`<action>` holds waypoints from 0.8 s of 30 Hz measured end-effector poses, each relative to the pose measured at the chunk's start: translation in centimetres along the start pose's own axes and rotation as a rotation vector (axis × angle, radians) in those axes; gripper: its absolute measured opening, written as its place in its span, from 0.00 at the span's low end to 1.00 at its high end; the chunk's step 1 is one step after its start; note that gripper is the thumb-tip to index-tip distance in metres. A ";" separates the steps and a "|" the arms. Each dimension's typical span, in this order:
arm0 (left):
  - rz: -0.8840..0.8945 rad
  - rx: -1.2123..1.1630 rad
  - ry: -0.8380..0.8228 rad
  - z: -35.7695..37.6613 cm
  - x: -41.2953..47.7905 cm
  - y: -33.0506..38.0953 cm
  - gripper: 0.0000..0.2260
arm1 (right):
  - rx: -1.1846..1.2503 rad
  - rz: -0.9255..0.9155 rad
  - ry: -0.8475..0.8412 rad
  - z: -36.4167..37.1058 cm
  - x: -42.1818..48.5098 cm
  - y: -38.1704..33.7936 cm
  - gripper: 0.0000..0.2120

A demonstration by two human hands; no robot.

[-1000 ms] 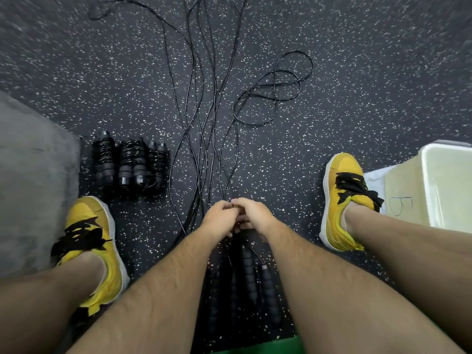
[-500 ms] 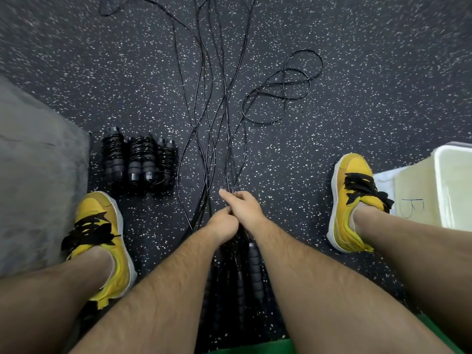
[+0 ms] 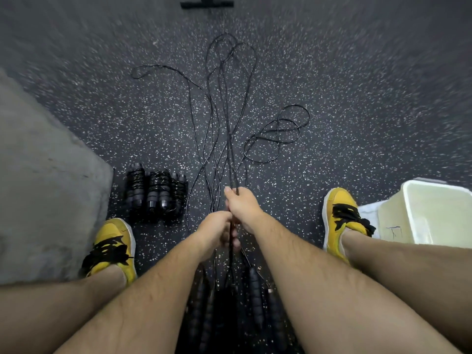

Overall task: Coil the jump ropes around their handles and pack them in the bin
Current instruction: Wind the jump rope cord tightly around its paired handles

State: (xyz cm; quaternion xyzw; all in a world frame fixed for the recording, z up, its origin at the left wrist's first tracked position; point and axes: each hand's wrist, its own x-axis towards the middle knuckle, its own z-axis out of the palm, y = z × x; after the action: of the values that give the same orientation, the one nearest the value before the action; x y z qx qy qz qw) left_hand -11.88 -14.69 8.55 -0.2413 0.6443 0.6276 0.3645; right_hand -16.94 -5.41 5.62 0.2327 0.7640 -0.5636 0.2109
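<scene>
Clenched in left grip (image 3: 213,232) and right grip (image 3: 242,208) are rope strands (image 3: 231,149); loops (image 3: 277,134) at one o'clock could be snagged into knots

Coiled ropes (image 3: 155,191) on floor (image 3: 357,98) at left, loose ropes (image 3: 224,111) ahead in middle, bin (image 3: 434,213) at right, handles (image 3: 255,297) between forearms.

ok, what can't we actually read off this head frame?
Head view only:
- Loose handles: dark and partly covered by the forearms, so the count is unclear.
- Cords: thin, overlapping strands. How many the right hand and left hand grip cannot be told.
- Bin: cut off by the right edge, its inside only partly shown.
- Black object at the top edge: cropped, blurred, unidentifiable.
</scene>
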 end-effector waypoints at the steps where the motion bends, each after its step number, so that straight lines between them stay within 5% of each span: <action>1: 0.027 -0.011 -0.032 0.1 -1.1 0.8 0.15 | -0.027 -0.023 -0.003 -0.4 -0.3 -1.2 0.16; 12: 0.437 0.069 -0.121 1.4 -16.5 13.4 0.09 | -0.145 -0.315 -0.062 -9.3 -13.9 -18.8 0.03; 15: 0.543 0.119 -0.133 1.2 -19.4 16.5 0.07 | -0.038 -0.386 -0.070 -11.4 -17.3 -21.6 0.12; 19: 0.723 0.185 -0.019 1.0 -21.9 20.0 0.08 | 0.086 -0.432 -0.204 -13.4 -19.9 -22.0 0.12; 24: 0.850 0.116 0.175 -0.2 -20.9 21.7 0.09 | -0.068 -0.530 -0.351 -13.3 -19.7 -22.5 0.08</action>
State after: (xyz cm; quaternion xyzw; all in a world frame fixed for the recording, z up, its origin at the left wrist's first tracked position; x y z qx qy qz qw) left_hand -15.64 -15.85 38.40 0.0139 0.7490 0.6618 0.0306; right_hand -15.22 -0.78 37.97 -0.0825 0.7686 -0.6044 0.1928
